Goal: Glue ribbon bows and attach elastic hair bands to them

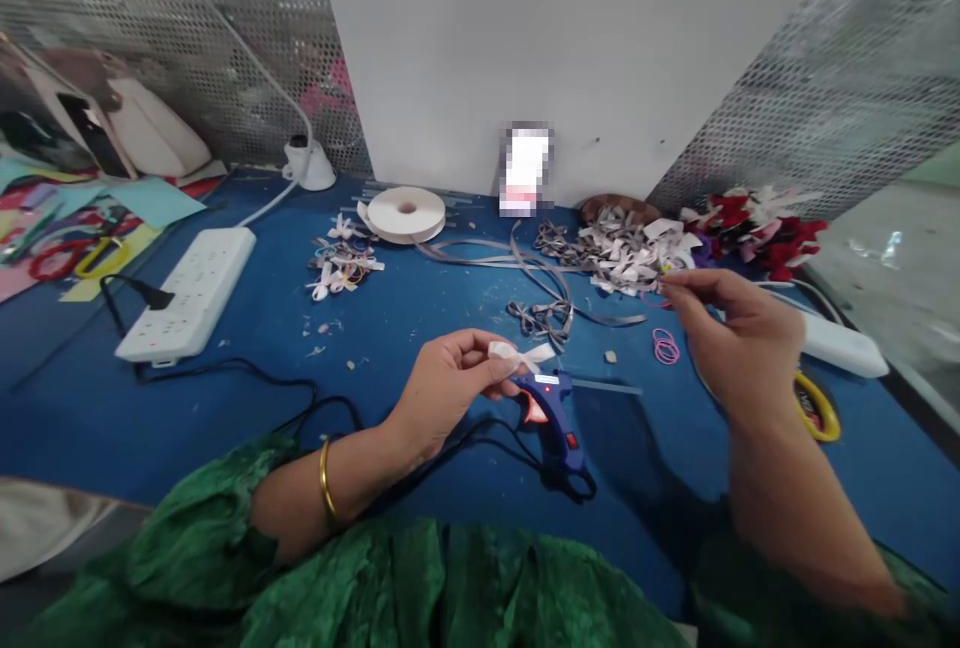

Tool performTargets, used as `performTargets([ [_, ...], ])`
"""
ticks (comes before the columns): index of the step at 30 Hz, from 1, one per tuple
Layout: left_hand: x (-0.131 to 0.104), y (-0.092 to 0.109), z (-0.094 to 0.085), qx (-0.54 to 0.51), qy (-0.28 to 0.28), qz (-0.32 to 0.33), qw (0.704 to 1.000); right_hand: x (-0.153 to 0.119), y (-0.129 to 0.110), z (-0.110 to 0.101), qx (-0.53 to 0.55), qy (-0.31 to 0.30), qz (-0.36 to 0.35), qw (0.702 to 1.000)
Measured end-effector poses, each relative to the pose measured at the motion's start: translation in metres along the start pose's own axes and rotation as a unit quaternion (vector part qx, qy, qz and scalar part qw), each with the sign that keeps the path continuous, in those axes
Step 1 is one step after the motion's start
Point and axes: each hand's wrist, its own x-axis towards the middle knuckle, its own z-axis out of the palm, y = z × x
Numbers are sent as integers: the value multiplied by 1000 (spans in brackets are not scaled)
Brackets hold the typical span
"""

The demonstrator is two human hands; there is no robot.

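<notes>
My left hand (461,383) is closed, pinching a white ribbon bow (534,356) between thumb and fingers. Right behind and below the bow, a blue glue gun (559,418) with an orange trigger lies on the table, its small red light lit. My right hand (742,333) is raised at the right, thumb and forefinger pressed together in front of a pile of white and grey bows (626,248). A bit of pink elastic shows by those fingertips, but I cannot tell whether they grip it. Several pink elastic bands (665,347) lie just below.
A white ribbon roll (406,215) and a cluster of finished bows (345,263) sit left of centre. A power strip (191,293) with black cords lies at left. Grey ribbon (551,273) trails mid-table; red bows (772,238), a yellow tape roll (817,408) and a phone (525,168) are around.
</notes>
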Motion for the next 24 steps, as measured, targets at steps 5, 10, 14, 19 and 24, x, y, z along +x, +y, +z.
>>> performTargets([
  [5,0,0,0,-2,-13,8,1000,-27,-51,1,117,-2,-3,993],
  [10,-2,-2,0,-1,-18,20,1000,-53,-83,3,386,-122,97,909],
  [14,-2,-4,-1,17,-28,38,999,-65,-97,9,452,-218,148,852],
  [19,-1,-4,-1,24,-25,20,999,-71,-97,18,404,-215,163,874],
  [24,1,-6,-1,21,-36,14,999,-73,-94,20,375,-179,133,900],
])
